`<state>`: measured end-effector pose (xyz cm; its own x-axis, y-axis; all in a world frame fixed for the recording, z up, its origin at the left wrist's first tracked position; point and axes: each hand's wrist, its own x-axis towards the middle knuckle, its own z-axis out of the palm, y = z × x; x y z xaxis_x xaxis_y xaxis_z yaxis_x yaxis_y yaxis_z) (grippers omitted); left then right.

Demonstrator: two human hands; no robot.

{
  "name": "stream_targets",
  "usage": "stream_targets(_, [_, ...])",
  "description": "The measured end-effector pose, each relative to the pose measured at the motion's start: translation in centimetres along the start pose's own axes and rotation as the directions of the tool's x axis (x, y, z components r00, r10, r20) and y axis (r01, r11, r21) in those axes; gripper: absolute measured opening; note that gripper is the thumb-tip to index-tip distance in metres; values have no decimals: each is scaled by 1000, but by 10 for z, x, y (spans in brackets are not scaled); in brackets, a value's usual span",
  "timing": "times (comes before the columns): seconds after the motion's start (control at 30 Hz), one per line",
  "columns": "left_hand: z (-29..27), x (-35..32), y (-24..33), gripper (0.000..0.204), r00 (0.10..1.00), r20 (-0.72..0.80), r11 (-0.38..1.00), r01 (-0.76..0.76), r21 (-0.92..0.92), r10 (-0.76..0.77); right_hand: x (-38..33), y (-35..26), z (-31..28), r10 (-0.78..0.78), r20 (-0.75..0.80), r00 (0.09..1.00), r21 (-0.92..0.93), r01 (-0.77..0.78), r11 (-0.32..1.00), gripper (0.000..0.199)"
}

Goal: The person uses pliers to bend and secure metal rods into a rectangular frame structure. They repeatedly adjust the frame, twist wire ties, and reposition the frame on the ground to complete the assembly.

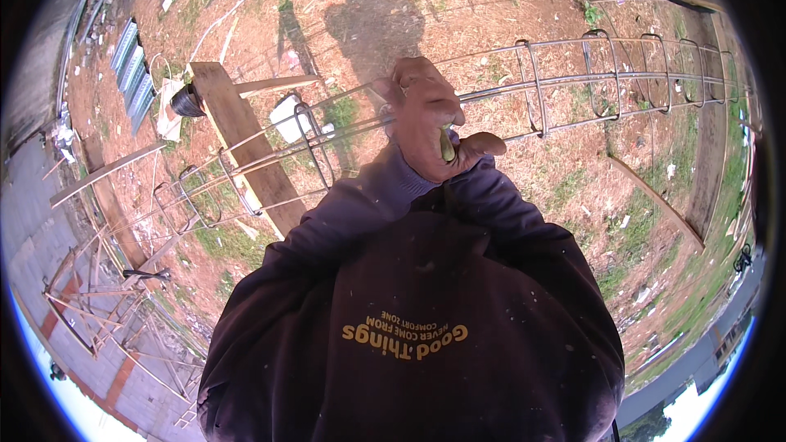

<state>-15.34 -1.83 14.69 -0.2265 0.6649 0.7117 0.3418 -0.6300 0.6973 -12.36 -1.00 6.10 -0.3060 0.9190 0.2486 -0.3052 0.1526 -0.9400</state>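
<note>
A steel rebar cage (616,75) crossed over a wooden plank (223,106).
The curled left hand (423,110) hid most of the right hand (478,147), a yellow-green piece (447,146) between them; whether either gripped bar, I couldn't tell. The cage looked stiff and hefty, best held between its hoops (535,86).

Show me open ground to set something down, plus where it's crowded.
Freest: grassy ground bordered by the steel cage, right sleeve and slanted stick, with scattered litter. Crowded: the cage's left half, where a plank, white object and dark coil cluster.
</note>
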Motion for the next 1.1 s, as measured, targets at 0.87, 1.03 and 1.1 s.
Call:
stream_targets(0.87, [-6, 39, 17, 34, 912, -276, 943, 245, -224, -302, 30, 14, 6, -140, 86, 986, 47, 136, 990, 29])
stream_targets(1.03, [-52, 98, -11, 31, 829, 188, 797, 558, -231, -527, 87, 0, -12, 157, 430, 889, 110, -225, 968, 32])
stream_targets(1.1, [-70, 124, -53, 30, 708, 444, 645, 696, -314, -549, 130, -4, -27, 372, 681, 630, 3, -511, 860, 35])
